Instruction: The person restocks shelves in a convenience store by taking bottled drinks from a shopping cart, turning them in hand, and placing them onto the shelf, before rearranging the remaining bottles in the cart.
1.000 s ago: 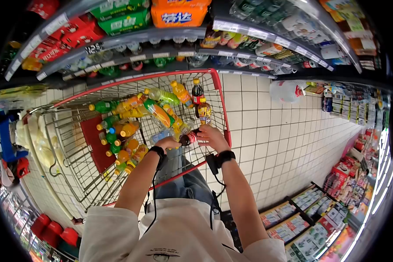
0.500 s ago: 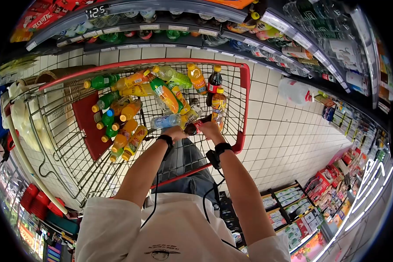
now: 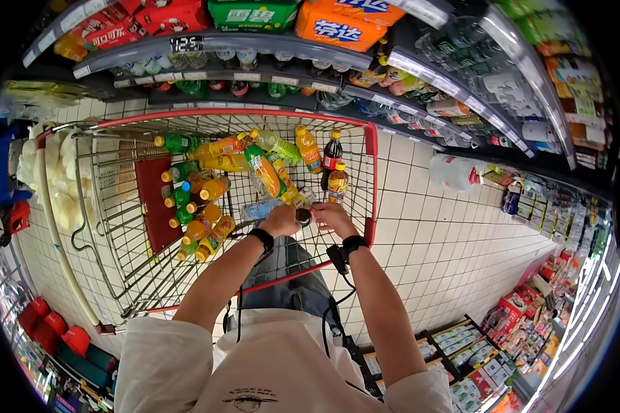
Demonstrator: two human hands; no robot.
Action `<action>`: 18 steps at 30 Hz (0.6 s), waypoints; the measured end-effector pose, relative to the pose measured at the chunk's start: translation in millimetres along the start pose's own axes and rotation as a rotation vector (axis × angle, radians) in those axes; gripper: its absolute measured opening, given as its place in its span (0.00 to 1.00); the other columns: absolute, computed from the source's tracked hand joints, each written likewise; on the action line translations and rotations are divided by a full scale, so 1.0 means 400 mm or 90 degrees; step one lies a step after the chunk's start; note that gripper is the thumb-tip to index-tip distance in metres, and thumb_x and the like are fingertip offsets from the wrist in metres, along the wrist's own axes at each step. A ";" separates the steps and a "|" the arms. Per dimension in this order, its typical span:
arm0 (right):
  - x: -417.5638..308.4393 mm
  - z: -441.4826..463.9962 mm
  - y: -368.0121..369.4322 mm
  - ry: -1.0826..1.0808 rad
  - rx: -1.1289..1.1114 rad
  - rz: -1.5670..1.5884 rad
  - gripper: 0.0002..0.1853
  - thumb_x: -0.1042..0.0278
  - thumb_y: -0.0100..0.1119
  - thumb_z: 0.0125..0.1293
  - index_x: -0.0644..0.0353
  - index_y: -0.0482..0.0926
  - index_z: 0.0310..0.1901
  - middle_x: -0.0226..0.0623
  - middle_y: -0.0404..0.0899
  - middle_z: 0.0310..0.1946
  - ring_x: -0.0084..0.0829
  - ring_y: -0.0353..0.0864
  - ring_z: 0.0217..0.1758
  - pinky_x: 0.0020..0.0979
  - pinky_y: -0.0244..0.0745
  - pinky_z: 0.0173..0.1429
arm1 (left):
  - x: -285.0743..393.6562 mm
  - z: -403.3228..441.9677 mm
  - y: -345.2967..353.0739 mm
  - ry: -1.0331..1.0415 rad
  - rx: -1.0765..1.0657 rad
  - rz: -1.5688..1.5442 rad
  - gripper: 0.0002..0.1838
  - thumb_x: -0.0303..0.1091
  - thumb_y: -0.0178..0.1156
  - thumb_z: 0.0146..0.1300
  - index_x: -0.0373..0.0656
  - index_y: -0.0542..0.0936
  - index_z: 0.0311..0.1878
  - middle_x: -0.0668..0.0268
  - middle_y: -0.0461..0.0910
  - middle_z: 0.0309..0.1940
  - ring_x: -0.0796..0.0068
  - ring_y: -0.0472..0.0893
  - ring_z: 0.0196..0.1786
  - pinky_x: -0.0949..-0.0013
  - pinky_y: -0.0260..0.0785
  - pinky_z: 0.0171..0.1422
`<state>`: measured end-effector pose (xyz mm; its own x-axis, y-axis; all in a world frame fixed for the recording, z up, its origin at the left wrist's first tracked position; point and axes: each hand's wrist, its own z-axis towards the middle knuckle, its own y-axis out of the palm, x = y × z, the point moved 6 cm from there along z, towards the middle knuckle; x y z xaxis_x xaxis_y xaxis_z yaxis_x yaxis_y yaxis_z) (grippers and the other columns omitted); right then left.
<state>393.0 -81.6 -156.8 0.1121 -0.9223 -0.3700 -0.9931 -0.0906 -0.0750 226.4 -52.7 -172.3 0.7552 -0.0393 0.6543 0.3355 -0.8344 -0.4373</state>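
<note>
Low over the near side of the shopping cart (image 3: 373, 148), a dark cola bottle (image 3: 303, 217) is between my two hands, its cap end tilted up toward me. My left hand (image 3: 281, 220) wraps round it from the left. From the right, the fingers of my right hand (image 3: 333, 217) close on its side. Just beyond my left hand lies a clear bottle with a blue label (image 3: 262, 208). Past my right hand stand a yellow-labelled bottle (image 3: 337, 183), another cola bottle (image 3: 331, 153) and an orange drink bottle (image 3: 308, 149). My hands hide most of the held bottle.
Several green and orange drink bottles (image 3: 215, 187) lie at the cart's left, by a red panel (image 3: 160, 206). Drink shelves (image 3: 255, 63) run along the far side. A large water jug (image 3: 455, 173) sits on the tiled floor (image 3: 420, 227) at right.
The cola bottle has turned from lying sideways to cap end up between my hands. My right hand has shifted slightly down its side. The view has tilted up, showing more shelf.
</note>
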 end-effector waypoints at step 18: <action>-0.189 -0.735 -0.069 -0.597 -0.336 -0.023 0.49 0.65 0.80 0.51 0.66 0.62 0.71 0.42 0.70 0.66 0.31 0.68 0.70 0.32 0.62 0.73 | 0.802 -0.604 -0.446 0.479 0.215 0.220 0.18 0.39 0.66 0.40 0.33 0.72 0.15 0.47 0.71 0.15 0.46 0.74 0.22 0.55 0.65 0.27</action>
<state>401.6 -119.7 145.4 -0.0989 -0.2802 -0.9549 -0.8536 -0.4693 0.2261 272.8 -49.5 264.9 0.3147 -0.7082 0.6320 0.3957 -0.5073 -0.7655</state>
